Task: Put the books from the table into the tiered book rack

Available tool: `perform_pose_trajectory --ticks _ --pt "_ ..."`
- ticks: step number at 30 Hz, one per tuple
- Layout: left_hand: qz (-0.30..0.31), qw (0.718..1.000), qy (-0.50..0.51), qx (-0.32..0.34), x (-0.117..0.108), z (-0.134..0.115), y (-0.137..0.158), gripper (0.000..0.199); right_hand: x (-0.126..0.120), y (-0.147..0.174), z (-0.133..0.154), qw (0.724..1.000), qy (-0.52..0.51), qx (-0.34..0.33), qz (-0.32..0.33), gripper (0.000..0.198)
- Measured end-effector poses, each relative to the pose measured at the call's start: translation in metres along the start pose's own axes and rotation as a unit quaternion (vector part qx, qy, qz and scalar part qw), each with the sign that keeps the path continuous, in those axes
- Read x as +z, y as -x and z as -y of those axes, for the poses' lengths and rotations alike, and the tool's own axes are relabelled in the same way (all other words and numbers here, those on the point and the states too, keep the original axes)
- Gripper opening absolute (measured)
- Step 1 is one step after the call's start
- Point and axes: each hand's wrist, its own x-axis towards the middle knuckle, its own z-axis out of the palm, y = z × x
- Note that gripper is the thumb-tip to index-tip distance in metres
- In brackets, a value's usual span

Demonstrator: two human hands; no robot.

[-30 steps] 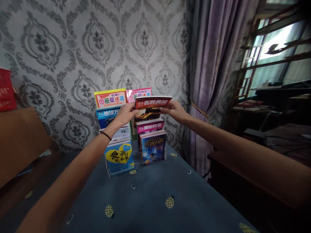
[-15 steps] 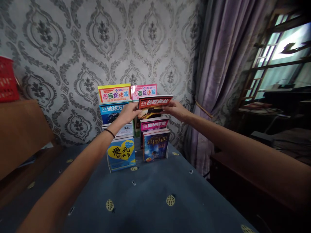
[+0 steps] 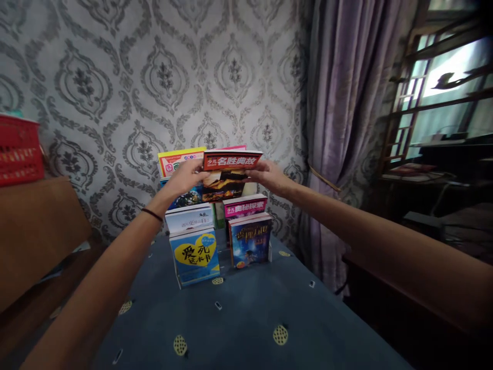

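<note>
Between my two hands is a book with a red band and a dark golden landscape on its cover (image 3: 226,180), raised above the right-hand row of books. My left hand (image 3: 185,177) is closed on its left edge, and my right hand (image 3: 267,176) grips its right edge. Below it stand a magenta book (image 3: 245,206) and a dark blue book (image 3: 251,241). The left row has a blue book with a yellow heart (image 3: 197,257) in front, a pale book (image 3: 190,218) behind it, then a book with an earth picture, partly covered by my hand, and a yellow-edged book (image 3: 165,159).
A dark blue tablecloth (image 3: 231,329) with pineapple prints lies under the books. To the left, a red basket (image 3: 19,149) sits on a brown cardboard box (image 3: 42,236). A purple curtain (image 3: 331,128) hangs at the right, beside the patterned wall.
Both hands have moved the red-banded book to the left and up out of the right row, so more of its cover shows. The camera view has shifted too.
</note>
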Motion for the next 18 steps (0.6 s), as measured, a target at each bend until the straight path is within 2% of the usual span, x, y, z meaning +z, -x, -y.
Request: perform_pose_trajectory --ticks 3,6,9,13,18 --pt "0.033 0.999 -0.019 0.003 -0.024 -0.013 0.006 0.030 0.015 -0.007 0.003 0.999 -0.012 -0.025 0.025 0.046" --pt "0.028 0.999 -0.034 -0.017 -0.044 -0.016 0.014 0.031 0.033 -0.014 0.005 0.998 -0.024 -0.045 0.047 0.048" --pt "0.016 0.998 -0.026 -0.057 -0.058 -0.009 0.027 0.034 0.053 -0.020 0.001 0.997 -0.025 -0.048 0.064 0.045" --pt "0.010 0.993 -0.001 -0.118 -0.068 0.008 0.051 0.037 0.078 -0.025 -0.010 0.996 -0.030 -0.037 0.081 0.037" --pt "0.004 0.988 0.017 -0.151 -0.069 0.026 0.080 0.051 0.098 -0.023 -0.021 0.994 -0.037 -0.013 0.102 0.029"
